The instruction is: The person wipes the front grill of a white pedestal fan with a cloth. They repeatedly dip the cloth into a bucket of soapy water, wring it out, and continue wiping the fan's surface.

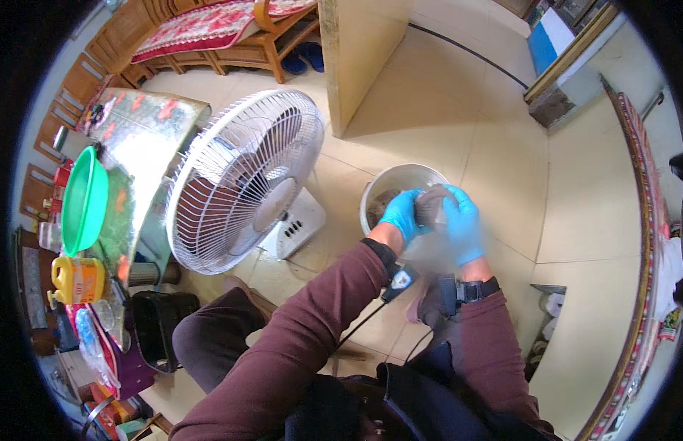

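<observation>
Both my hands wear blue gloves and grip a bunched grey-brown cloth [431, 206] above a round whitish bucket [368, 201]. My left hand [402, 215] has its fingers around the near left side of the cloth. On the right side of it, my right hand [463, 223] is closed, and a blur covers part of the view near that wrist. Inside the bucket lies something greyish-brown [382, 203], partly hidden by my left hand. A white electric fan [247, 182] stands on the floor to the left of the bucket, its round wire grille facing me.
A low table [148, 132] at the left bears a green plastic basin [85, 201] and a yellow jug [78, 280]. Beside it stands a black bin [162, 331]. A door [366, 60] juts in ahead, near a wooden bench [225, 49]. A cable [363, 322] hangs by my left wrist.
</observation>
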### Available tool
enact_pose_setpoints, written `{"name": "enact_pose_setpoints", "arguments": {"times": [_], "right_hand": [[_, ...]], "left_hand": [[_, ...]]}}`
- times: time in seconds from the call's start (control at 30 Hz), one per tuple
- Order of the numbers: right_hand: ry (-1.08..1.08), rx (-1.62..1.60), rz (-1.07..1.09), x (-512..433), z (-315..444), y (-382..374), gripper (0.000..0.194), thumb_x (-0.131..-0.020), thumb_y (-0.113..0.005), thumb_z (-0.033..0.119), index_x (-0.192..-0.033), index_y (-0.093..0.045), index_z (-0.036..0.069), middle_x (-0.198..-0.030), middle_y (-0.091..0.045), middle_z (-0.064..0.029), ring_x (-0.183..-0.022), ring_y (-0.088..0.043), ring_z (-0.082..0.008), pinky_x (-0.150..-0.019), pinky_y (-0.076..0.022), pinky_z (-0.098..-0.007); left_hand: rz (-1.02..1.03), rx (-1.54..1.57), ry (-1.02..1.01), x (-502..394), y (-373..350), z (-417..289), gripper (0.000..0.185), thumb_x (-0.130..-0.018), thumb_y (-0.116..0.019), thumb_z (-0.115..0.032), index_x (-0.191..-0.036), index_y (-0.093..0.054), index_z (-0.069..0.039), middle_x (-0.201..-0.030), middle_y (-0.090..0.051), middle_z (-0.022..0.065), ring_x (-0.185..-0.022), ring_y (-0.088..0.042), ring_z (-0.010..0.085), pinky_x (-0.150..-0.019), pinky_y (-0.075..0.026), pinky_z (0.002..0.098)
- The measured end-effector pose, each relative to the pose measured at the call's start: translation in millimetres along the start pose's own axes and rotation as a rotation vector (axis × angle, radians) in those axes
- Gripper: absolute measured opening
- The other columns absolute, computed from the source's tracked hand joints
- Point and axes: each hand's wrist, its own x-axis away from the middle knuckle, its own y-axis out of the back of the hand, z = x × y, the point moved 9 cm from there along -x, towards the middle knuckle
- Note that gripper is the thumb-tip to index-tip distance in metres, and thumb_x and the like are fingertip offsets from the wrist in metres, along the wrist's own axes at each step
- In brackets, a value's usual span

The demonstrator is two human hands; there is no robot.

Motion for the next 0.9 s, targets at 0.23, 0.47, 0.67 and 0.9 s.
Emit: {"name": "enact_pose_setpoints", "arguments": {"times": [0.23,0.47,0.67,0.9], "right_hand": [[-0.213,0.214,-0.032,-8,-43,-19,0.064,-0.091,-0.056,0.054,-0.117,-0.059,-0.004,-0.105,-0.065,-0.0194,-0.097,-0.062,-0.0268,-0.085,-0.0493,-0.0357],[-0.494,-0.095,0.017,-20,-104,-11,0.069,-0.092,-0.046,0.065,-0.091,-0.066,-0.001,-0.081,-0.064,-0.006,-0.072,-0.055,-0.0153,-0.062,-0.0472,-0.0317],[-0.587,-0.118,-0.07,-19,-134,-7,0.067,-0.096,-0.043,0.056,-0.087,-0.065,-0.007,-0.072,-0.062,-0.0117,-0.066,-0.056,-0.0226,-0.059,-0.0474,-0.0399],[-0.422,0.218,-0.115,-28,-107,-1,0.043,-0.095,-0.047,0.036,-0.088,-0.066,-0.002,-0.076,-0.062,-0.0192,-0.071,-0.061,-0.0303,-0.063,-0.0471,-0.0424]], "left_hand": [[-0.231,-0.171,-0.414,7,0,-32,0.032,-0.096,-0.055,-0.041,-0.105,-0.056,-0.01,-0.08,-0.06,0.007,-0.073,-0.057,0.0203,-0.067,-0.051,0.0393],[-0.443,-0.374,-0.534,14,-23,-41,0.022,-0.091,-0.062,-0.026,-0.09,-0.061,-0.005,-0.073,-0.057,0.0051,-0.063,-0.052,0.0171,-0.056,-0.047,0.0353],[-0.532,-0.596,-0.633,22,-32,-53,0.009,-0.08,-0.056,-0.009,-0.081,-0.063,-0.003,-0.069,-0.056,0.0054,-0.061,-0.048,0.0161,-0.055,-0.043,0.0355],[-0.542,-0.663,-0.612,21,-33,-64,0.007,-0.078,-0.056,-0.005,-0.08,-0.061,-0.001,-0.068,-0.058,0.007,-0.06,-0.052,0.0163,-0.053,-0.044,0.0346]]}}
